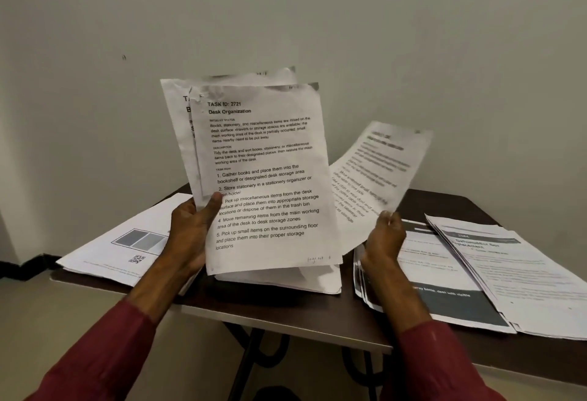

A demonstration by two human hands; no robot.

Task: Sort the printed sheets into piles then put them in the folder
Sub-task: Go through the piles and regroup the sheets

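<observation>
Wall [286, 19]: plain and pale, filling the upper half of the view behind the table.
Table [270, 300]: dark brown top, with printed sheets in separate piles across it.
Far-right pile [524, 276]: fanned sheets of small print by the table's right edge, overlapping the pile beside it.
Banded pile [451, 292]: sheets with a dark band across the lower part, lying right of the table's middle and reaching its near edge.
Left pile [120, 242]: at the table's left edge; the top sheet shows two grey rectangles and a small QR code.
Held stack [260, 172]: several sheets raised upright above the middle of the table; the front page reads "TASK ID: 2721, Desk Organization" (a second page peeks out behind its left side).
Single sheet [378, 172]: held up to the right of the stack, tilted and blurred, apart from the other pages.
Centre pile [286, 280]: a low pile on the table at the near edge, mostly hidden by the held stack.
Left hand [190, 229]: grips the stack's lower left edge, thumb on the front page, fingers behind.
Right hand [384, 238]: fingers pinch the single sheet's bottom edge.
Sleeves [104, 359]: dark red, on both forearms.
</observation>
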